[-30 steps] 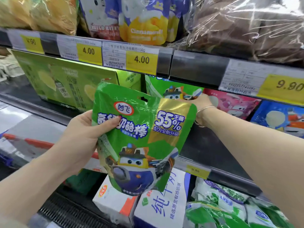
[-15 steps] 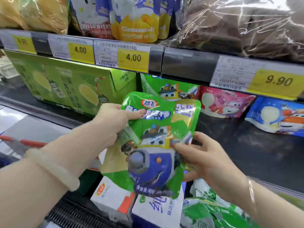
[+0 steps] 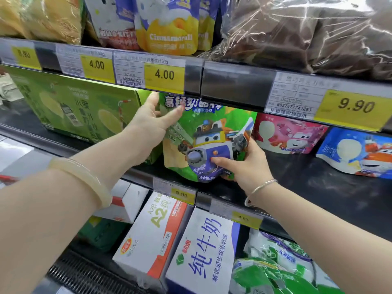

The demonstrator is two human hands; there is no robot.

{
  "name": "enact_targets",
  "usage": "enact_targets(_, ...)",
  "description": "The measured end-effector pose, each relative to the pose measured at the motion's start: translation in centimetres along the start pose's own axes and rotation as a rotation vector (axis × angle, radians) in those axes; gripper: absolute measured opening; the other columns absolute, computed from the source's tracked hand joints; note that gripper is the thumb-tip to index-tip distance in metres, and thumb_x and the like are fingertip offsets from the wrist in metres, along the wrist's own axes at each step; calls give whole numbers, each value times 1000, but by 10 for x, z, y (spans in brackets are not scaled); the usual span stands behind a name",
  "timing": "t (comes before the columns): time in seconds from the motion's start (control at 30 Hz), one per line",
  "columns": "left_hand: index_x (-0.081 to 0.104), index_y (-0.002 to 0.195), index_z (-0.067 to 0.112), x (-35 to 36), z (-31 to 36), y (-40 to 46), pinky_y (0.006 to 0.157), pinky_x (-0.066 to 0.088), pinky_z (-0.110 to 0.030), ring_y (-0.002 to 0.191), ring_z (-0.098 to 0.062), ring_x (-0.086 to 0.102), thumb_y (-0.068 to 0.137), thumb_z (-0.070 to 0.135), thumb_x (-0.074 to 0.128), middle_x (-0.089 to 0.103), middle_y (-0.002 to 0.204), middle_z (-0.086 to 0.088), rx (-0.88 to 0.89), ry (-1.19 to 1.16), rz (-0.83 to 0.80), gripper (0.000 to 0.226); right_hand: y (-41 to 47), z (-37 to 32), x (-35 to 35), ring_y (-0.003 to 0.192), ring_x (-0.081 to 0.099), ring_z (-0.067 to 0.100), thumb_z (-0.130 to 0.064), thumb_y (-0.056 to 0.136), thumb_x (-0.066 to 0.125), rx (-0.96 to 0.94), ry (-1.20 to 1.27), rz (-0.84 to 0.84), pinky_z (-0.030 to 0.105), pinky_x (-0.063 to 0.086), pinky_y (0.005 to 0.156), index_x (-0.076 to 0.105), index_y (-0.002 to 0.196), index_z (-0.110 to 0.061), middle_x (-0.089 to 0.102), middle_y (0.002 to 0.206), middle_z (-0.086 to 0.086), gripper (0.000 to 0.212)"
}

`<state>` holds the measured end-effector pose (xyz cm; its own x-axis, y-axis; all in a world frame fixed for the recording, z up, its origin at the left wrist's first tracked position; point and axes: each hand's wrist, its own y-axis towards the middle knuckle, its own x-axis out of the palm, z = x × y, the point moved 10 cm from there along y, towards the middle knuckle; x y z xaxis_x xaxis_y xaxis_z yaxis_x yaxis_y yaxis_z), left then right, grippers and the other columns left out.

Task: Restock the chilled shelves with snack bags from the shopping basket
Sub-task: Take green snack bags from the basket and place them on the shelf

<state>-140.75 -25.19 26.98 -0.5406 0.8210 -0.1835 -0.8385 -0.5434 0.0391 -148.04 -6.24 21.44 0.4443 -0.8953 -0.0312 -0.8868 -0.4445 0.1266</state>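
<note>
1. Placing step: the green snack bag [image 3: 209, 139] stands at the middle shelf [image 3: 318, 187] front edge, beside the green carton [image 3: 80, 109].
2. Left hand [image 3: 148, 124] pinches its top; right hand [image 3: 246, 164] grips its base.
3. Next, judged: seat it, then release.

"4.00" price tags [image 3: 164, 74] (twice), "9.90" tag [image 3: 356, 106], "Cinnamoroll" pouch [image 3: 169, 37]

Green snack bag [image 3: 206, 132] printed with a blue-and-yellow cartoon robot plane and white-edged blue lettering; beside it a pink bag [image 3: 288, 134] with a red-and-white plane, then a blue bag [image 3: 356, 151] with an orange one. Green carton [image 3: 80, 111] with pale yellow ovals and a red-striped straw; white milk boxes [image 3: 203, 251] lettered blue, with an orange band. Yellow price tags [image 3: 164, 75], black figures.
</note>
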Motion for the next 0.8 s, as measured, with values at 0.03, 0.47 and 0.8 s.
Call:
enact_targets(0.03,18,145,28,4,-4,-2,92,49,-39,113,-18,57,83,32,64,57,127,-2,-8,38,-42,77,3,1,-1,80,69,5,1,66,78,-12,-24,29,27,58,65,59,98,-25,71,93,-4,45)
enact_targets(0.47,25,138,9,36,-61,-30,107,39,-44,120,-25,51,81,-1,66,49,136,-11,-234,-81,-27,70,8,4,-2,105,59,14,-22,62,84,26,-571,61,19,42,85,52,120,-18,65,114,-2,66)
enact_targets(0.8,43,118,-3,34,-65,-23,106,40,-48,117,-31,53,85,12,64,56,123,-19,-216,-22,16,42,20,18,-2,102,64,33,-24,66,81,125,-473,48,47,53,89,51,115,-10,64,115,13,59)
